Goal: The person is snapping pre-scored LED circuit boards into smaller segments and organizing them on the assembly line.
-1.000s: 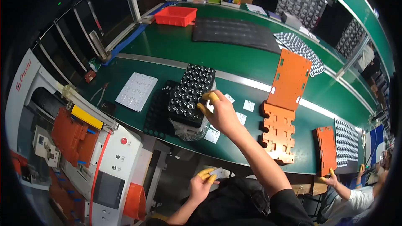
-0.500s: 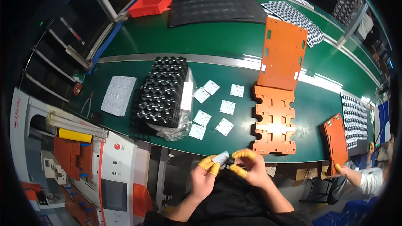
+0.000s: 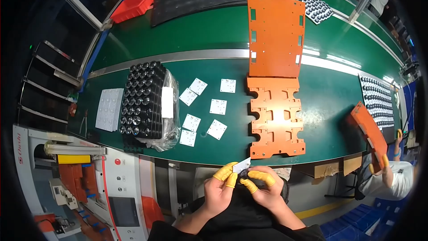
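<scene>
Green bench (image 3: 330, 102) beyond. My left hand (image 3: 218, 193) pinches a thin white board (image 3: 241, 166); my right hand (image 3: 270, 193), a small black part (image 3: 243, 175).

Boards (image 3: 218, 106) between trays (image 3: 141, 100) and fixture (image 3: 277, 117)

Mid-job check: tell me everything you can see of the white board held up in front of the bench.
The white board is small, flat and straight-edged, stiff-looking, with marks too fine to make out. It is tilted, its upper right corner pointing up. The left hand pinches it near its left end between fingers in yellow covers. Just below it is a dark part at the fingers of the right hand; whether board and part touch, I can't tell. Its back is hidden.
</scene>
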The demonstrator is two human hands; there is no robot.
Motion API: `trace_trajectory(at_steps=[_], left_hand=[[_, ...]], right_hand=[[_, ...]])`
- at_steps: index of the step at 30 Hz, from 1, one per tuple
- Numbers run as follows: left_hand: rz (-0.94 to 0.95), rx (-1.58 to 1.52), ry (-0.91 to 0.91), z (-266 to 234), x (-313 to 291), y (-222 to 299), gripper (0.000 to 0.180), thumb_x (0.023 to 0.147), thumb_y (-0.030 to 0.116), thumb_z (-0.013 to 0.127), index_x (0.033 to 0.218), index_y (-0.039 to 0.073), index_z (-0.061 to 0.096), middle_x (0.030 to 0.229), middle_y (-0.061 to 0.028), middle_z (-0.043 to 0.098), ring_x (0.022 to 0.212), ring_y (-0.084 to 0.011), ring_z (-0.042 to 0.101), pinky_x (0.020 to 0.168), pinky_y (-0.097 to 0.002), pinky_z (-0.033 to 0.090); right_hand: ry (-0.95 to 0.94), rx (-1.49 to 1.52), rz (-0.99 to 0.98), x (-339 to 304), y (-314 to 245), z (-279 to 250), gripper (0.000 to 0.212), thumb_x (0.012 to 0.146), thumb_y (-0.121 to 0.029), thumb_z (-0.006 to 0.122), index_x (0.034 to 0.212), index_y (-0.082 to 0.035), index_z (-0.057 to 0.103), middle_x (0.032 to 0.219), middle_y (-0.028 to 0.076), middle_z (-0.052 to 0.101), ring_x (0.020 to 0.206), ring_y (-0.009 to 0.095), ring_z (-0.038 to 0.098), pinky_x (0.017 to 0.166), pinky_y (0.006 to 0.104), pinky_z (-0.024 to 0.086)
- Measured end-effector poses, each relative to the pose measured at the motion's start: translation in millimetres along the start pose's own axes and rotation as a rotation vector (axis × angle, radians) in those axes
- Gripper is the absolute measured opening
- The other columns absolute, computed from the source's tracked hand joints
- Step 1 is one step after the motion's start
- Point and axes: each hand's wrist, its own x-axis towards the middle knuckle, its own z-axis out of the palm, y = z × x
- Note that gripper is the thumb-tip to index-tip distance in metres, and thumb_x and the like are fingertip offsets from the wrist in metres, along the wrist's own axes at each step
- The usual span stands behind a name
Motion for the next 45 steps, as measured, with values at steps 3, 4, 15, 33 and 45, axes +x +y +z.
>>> trace_trajectory(at_steps=[3,4,15,33,45], left_hand=[[0.021,0.061,-0.011,6,-1,3,0.03,0.094,-0.007,0.053,0.124,-0.012,0.054,0.115,-0.0143,0.065,0.105,-0.017,0.062,0.091,-0.0286,0.05],[0.049,0.087,-0.009,8,-3,4,0.03,0.094,-0.007,0.053,0.124,-0.012,0.054,0.115,-0.0145,0.065,0.105,-0.0168,0.062,0.091,-0.0285,0.05],[0.118,0.161,-0.018,9,-4,6,0.029,0.093,-0.008,0.053,0.122,-0.013,0.055,0.115,-0.0165,0.065,0.105,-0.0183,0.063,0.092,-0.0293,0.05],[0.001,-0.203,-0.019,2,-1,0,0.04,0.086,-0.013,0.059,0.125,-0.009,0.052,0.113,-0.0185,0.064,0.103,-0.0213,0.064,0.09,-0.0326,0.052],[0.635,0.697,-0.214,6,13,2,0.03,0.076,0.008,0.076,0.104,0.0,0.067,0.083,-0.0142,0.069,0.071,-0.0271,0.07,0.063,-0.033,0.057]], right_hand=[[0.037,-0.095,-0.078,0,-2,-2,0.031,0.068,0.006,0.079,0.095,-0.001,0.066,0.096,0.012,0.063,0.082,0.028,0.065,0.072,0.0342,0.055],[0.038,-0.093,-0.074,0,-2,-3,0.031,0.068,0.006,0.079,0.095,-0.001,0.066,0.096,0.012,0.063,0.082,0.028,0.065,0.072,0.0342,0.055],[-0.01,-0.197,-0.246,1,-4,-9,0.031,0.065,0.007,0.076,0.095,0.003,0.068,0.1,0.015,0.064,0.085,0.031,0.064,0.076,0.0369,0.055],[-0.07,-0.077,-0.023,3,-16,-5,0.039,0.073,0.006,0.075,0.111,0.003,0.064,0.101,0.016,0.066,0.086,0.027,0.067,0.078,0.0343,0.055],[-0.104,0.648,0.971,-26,10,-24,0.018,0.093,-0.016,0.067,0.1,0.001,0.065,0.08,-0.001,0.062,0.067,0.006,0.053,0.063,0.0201,0.043]])
